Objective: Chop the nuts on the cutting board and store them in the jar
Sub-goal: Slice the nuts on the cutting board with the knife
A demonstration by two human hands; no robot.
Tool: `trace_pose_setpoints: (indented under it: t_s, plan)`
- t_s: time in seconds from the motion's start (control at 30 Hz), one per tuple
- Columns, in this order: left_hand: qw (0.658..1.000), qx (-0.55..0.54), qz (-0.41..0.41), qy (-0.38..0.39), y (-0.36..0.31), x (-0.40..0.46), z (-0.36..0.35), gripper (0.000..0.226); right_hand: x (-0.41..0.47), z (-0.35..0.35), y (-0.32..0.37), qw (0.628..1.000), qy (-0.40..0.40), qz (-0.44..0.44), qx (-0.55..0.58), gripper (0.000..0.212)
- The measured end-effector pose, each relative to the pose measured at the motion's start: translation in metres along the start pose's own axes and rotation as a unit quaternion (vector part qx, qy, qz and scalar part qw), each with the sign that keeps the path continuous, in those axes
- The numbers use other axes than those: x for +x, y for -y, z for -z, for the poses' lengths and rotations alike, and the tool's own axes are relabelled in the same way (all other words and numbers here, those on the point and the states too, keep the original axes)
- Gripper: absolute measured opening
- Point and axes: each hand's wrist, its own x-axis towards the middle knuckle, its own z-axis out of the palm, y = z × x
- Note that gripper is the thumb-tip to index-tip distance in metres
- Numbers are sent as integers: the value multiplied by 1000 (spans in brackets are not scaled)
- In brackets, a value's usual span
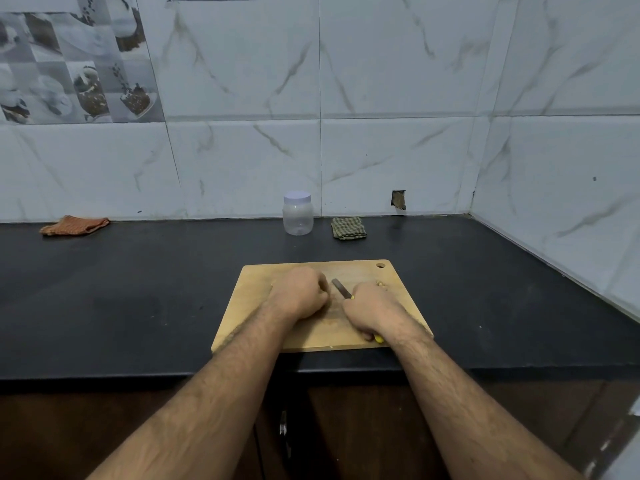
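Both hands are down on the cutting board in the lower middle of the frame, and the chopping is on. The right hand has its grip wrapped tight round a knife with a yellow handle; the handle's butt pokes out below the wrist, and the dark blade runs up and to the left, its tip aimed at the gap between the two hands. The left hand is curled into a loose fist just left of the blade, knuckles toward it; whether its grip has a nut pinned underneath, I cannot tell, since the fingers hide the spot.

A small heap of nuts shows at the upper right of the board, just past the right hand, and pale crumbs are scattered on the wood between the wrists. So the blade's long axis slants across the board's middle, with the left knuckles as its close neighbour: that is the gap to watch on the next cut.

The jar stands well apart, up by the wall in the middle of the frame on the dark bench, its white lid on. Storing looks a long way off.
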Motion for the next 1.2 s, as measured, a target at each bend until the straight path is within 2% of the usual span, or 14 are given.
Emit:
trace_pose_setpoints:
  t_s: [0.1,0.23,0.47,0.63,0.73,0.87,1.2]
  plan:
    - [1000,-12,0,-5,8,-5,0,23,3,-3,-1,1000,-10,4,-5,22]
    - [999,0,-4,-53,16,-8,-5,30,1,-2,-1,1000,-14,15,3,21]
    - [992,24,49,-110,18,-7,-9,20,0,-3,-4,999,-24,25,11,22]
    - [992,65,59,-95,15,-1,-3,13,4,-8,-6,999,-38,22,18,27]
    - [991,94,38,-88,14,3,0,15,5,-10,-7,999,-43,21,22,27]
    - [993,103,10,-64,13,7,7,23,6,-10,-7,998,-50,24,17,29]
    - [993,99,13,-56,13,9,3,19,6,-11,-6,997,-70,27,10,30]
